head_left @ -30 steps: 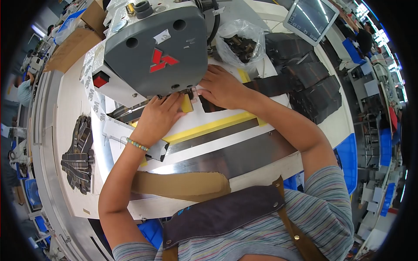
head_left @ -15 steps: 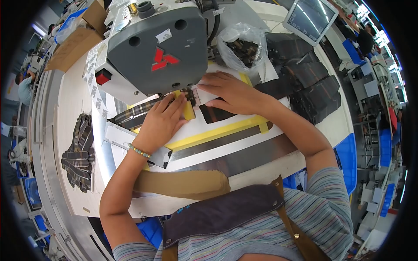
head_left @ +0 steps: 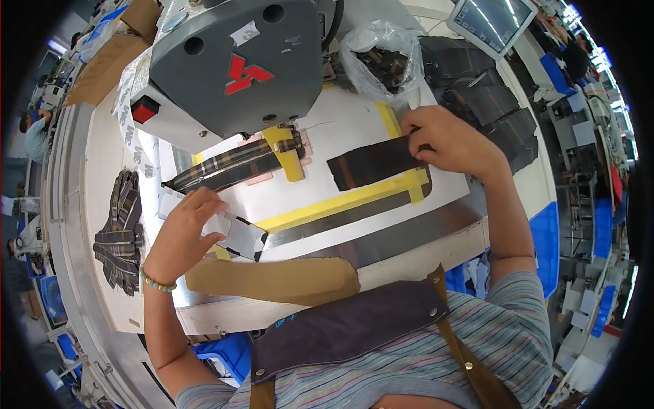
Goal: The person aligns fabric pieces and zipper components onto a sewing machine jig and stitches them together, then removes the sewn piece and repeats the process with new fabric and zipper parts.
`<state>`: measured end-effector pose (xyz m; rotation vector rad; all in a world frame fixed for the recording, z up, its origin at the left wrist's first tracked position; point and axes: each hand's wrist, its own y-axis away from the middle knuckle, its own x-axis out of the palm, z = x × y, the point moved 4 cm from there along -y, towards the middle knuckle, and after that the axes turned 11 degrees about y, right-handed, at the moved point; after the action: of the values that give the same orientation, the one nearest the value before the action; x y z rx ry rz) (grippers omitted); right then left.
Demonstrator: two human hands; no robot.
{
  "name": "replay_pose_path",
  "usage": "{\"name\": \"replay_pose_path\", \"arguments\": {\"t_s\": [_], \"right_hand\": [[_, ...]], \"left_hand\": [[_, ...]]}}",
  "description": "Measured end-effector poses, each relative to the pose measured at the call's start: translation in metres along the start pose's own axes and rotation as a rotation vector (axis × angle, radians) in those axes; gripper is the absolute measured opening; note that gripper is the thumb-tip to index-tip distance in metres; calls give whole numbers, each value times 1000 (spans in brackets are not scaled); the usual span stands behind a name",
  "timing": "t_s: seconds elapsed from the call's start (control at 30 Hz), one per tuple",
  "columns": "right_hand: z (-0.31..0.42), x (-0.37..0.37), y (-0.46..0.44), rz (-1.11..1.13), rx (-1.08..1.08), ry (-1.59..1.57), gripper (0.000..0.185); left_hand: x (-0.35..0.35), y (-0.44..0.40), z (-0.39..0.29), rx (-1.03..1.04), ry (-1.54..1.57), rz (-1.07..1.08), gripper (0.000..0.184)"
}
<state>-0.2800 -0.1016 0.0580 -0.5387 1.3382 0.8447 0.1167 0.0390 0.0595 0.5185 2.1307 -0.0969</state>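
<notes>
My right hand pinches the right end of a dark fabric strip with faint reddish-brown stripes, which extends leftward over the white work plate. My left hand hovers at the left of the plate, thumb and fingers apart, by a clear template with black edge marks. Beyond it, a plaid fabric strip lies slanted beneath the machine head. Its right end passes under a yellow-taped piece, with small pink pieces around it.
The grey sewing machine head with a red logo overhangs the plate. Dark fabric pieces lie stacked at right, beside a clear plastic bag of scraps. Plaid strips are heaped at left. A tablet-like screen stands at upper right.
Both hands have left the yellow-taped piece under the machine head. My left hand has moved left and down; my right hand has moved right and now grips the dark strip.
</notes>
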Motion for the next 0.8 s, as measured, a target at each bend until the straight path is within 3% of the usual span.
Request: {"name": "replay_pose_path", "arguments": {"t_s": [0.1,0.2,0.3,0.4,0.5,0.67,0.8], "right_hand": [[-9,4,-4,-24,41,230,19],[17,16,-10,-285,-69,51,23],[26,22,-20,-126,-79,-41,23],[23,12,-20,-67,-90,-65,17],[-6,4,-10,-137,13,-54,15],[-13,-10,-3,-407,-8,202,22],[55,2,-22,61,-13,-505,30]], "left_hand": [[1,3,15,-42,25,-69,44],[4,0,28,-154,160,3,34],[5,-1,32,-99,94,32,31],[2,-4,19,57,-2,-89,29],[3,-5,25,64,52,-81,27],[-7,-7,11,-67,241,-329,24],[5,-26,-41,100,22,-511,26]]}}
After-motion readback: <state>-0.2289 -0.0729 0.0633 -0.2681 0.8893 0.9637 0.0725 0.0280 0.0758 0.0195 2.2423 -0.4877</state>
